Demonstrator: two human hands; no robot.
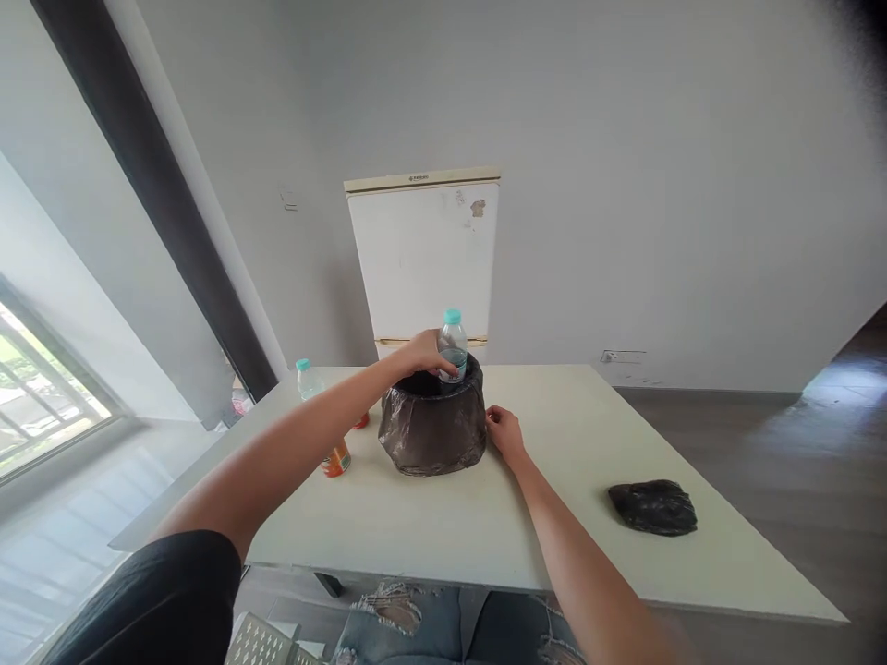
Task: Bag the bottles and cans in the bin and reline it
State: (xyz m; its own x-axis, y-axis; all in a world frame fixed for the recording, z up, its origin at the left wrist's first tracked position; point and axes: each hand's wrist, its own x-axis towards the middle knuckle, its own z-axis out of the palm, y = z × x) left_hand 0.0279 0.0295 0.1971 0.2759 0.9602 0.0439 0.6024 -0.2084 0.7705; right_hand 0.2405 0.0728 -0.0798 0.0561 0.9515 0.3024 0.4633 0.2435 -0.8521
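Note:
My left hand (pixel 428 355) is closed around a clear plastic bottle (pixel 454 349) with a teal cap. The bottle stands upright over the mouth of a bin lined with a black bin bag (pixel 435 434), its lower end at the rim. At the bin's right side my right hand (pixel 504 430) has its fingers curled together on the bag's edge. Left of the bin, partly behind my left forearm, are another teal-capped bottle (pixel 308 379), an orange bottle (pixel 336 459) and a small red thing (pixel 361 421) that is mostly hidden.
A folded black plastic bag (pixel 653 507) lies on the right of the white table (pixel 430 531). Behind the table stands a white fridge (pixel 426 259) against the grey wall. A window (pixel 42 397) is at the left, and a perforated stool (pixel 267 639) shows below the table's front edge.

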